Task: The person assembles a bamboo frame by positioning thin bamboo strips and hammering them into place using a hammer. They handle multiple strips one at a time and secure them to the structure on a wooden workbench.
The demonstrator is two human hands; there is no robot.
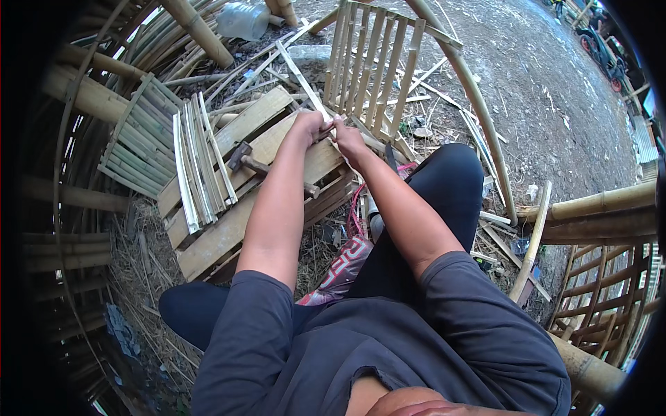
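Both hands meet over the far edge of a low wooden bench [276,136]. A pale, narrow bamboo strip [300,76] runs from them away to the upper left. My left hand [309,127] is closed round the strip near its close end. Beside it my right hand [349,141] pinches the same end, with its thumb toward the left hand; the fingertips partly hide each other. On the bench, left of my left forearm, lies a hammer [253,163] with a wooden handle. Several split bamboo slats [198,163] lie side by side at the bench's left.
A slatted bamboo panel [374,62] stands just beyond my hands; another panel [142,139] leans at the left. A curved bamboo pole [479,104] arches at the right. A dark flat blade-like piece [391,158] sits below my right forearm. A clear plastic jug [243,21] lies at the back.
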